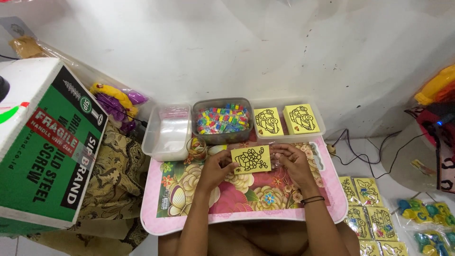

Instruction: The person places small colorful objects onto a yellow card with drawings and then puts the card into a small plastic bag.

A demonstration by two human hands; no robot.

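Both hands hold one yellow card (251,159) printed with a black flower outline, lifted a little above the pink floral lap table (246,215). Left hand (217,167) pinches the card's left edge, thumb on the face, fingers curled shut behind it. Right hand (293,161) grips the right edge the same way, fingers closed on the card; a dark band sits on that wrist. Card is held flat toward the camera, slightly tilted, between the two hands. Just beyond the left hand, a small clear cup (197,149) with coloured bits inside stands on the table. Further beyond the card, three plastic tubs in a row against the wall: an empty-looking clear tub (167,133) with plastic bags beyond and left of the left hand, a grey tub of mixed coloured pieces (222,120) straight beyond the card, and a clear tub holding two stacks of yellow car-outline cards (286,119) beyond the right hand. To the right of the right arm, on the floor, packed yellow outline cards (367,208) lie in sleeves. Well left of the left hand, a green and white cardboard box (42,147) rests on patterned cloth.
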